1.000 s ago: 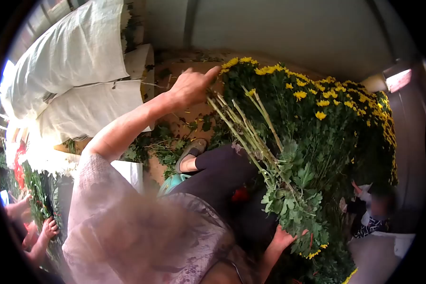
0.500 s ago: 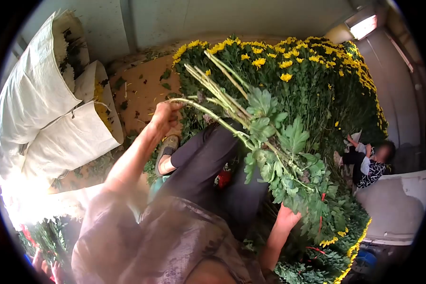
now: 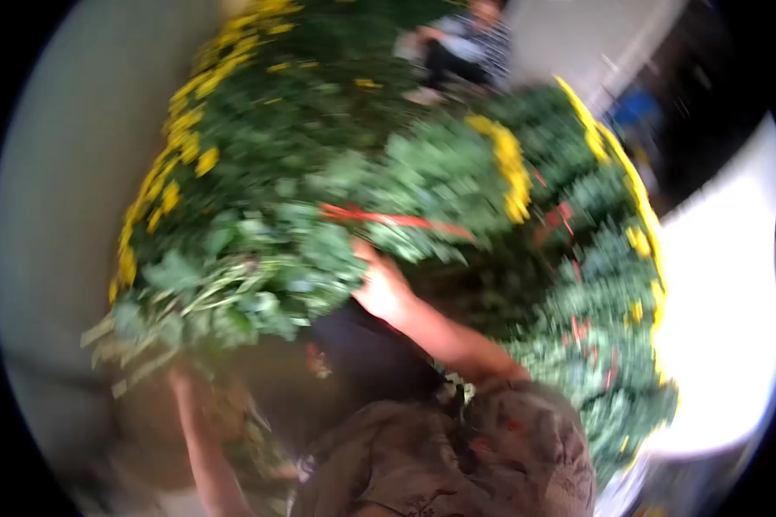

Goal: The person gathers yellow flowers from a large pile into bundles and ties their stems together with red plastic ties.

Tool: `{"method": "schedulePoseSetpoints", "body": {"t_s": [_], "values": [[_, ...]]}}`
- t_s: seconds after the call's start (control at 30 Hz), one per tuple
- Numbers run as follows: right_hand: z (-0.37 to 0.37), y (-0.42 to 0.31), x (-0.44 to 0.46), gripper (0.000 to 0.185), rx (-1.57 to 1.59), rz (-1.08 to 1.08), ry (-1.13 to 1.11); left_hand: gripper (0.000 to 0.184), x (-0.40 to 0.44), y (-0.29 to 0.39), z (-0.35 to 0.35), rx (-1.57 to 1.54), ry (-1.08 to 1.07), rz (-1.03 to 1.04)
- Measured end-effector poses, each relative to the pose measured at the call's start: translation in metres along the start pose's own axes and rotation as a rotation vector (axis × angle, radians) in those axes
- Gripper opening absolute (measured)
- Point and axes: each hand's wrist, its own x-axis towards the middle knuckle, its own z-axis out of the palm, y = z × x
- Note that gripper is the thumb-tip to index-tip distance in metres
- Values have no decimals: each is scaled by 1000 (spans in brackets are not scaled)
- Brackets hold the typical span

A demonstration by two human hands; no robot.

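A bunch of yellow chrysanthemums point(image 3: 276, 258) lies across in front of me, its cut stems at the left and its yellow heads at the upper right. A red tie point(image 3: 397, 221) runs around its leaves. My right hand point(image 3: 381, 283) grips the bunch from below near the tie, with its fingers partly sunk in the foliage. Under the stem ends is my left hand point(image 3: 184, 376); blur and the stems hide its fingers. Whether it holds the stems cannot be made out.
More yellow chrysanthemums point(image 3: 259, 129) are piled ahead and left, along a wall point(image 3: 69, 198). Red-tied bunches point(image 3: 569, 302) lie at the right. Another person point(image 3: 470, 52) sits beyond the pile. My dark-trousered leg point(image 3: 371, 345) is below the bunch.
My view has swung to the right and is blurred. The bunch now lies with its stems to the left, my right hand still on it. My left hand has moved from a bent stem to below the stem ends.
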Motion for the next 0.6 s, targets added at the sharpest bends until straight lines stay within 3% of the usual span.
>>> {"method": "schedulePoseSetpoints", "body": {"t_s": [0.07, 0.1, 0.17, 0.23, 0.3, 0.33, 0.37, 0.4, 0.43, 0.5, 0.53, 0.57, 0.6], "values": [[-10, -33, 14, 47, -328, -431, -117, 32, 23, -8, -14, 164, 12, 9], [35, -63, -13, 52, -75, -236, 67, 33, 24, -15, -33, 250, 32, 14], [29, -106, -3, 65, -116, -472, -64, 34, 40, -26, -61, 432, 72, 11], [23, -140, -11, 50, -56, -702, -125, 36, 54, -36, -88, 599, 91, 25], [13, -176, -37, 51, -156, -732, 23, 39, 71, -46, -105, 771, 84, 48], [-2, -191, -40, 49, -259, -851, 228, 40, 83, -50, -107, 850, 66, 68], [-18, -205, -47, 44, -236, -959, 151, 41, 94, -55, -109, 937, 44, 90], [-24, -218, -73, 38, -330, -951, 289, 43, 107, -60, -108, 1028, 9, 130], [-30, -231, -103, 31, -422, -936, 429, 44, 123, -67, -105, 1114, -39, 188], [-63, -259, -147, 24, -550, -1119, 440, 47, 158, -85, -87, 1193, -163, 323], [-70, -269, -179, 28, -512, -1186, 365, 44, 131, -50, -36, 896, -150, 224], [-72, -277, -216, 33, -475, -1246, 286, 44, 130, -39, -5, 900, -189, 238], [-70, -283, -258, 31, -569, -1243, 450, 45, 129, -32, 18, 1307, -294, 334]]}}
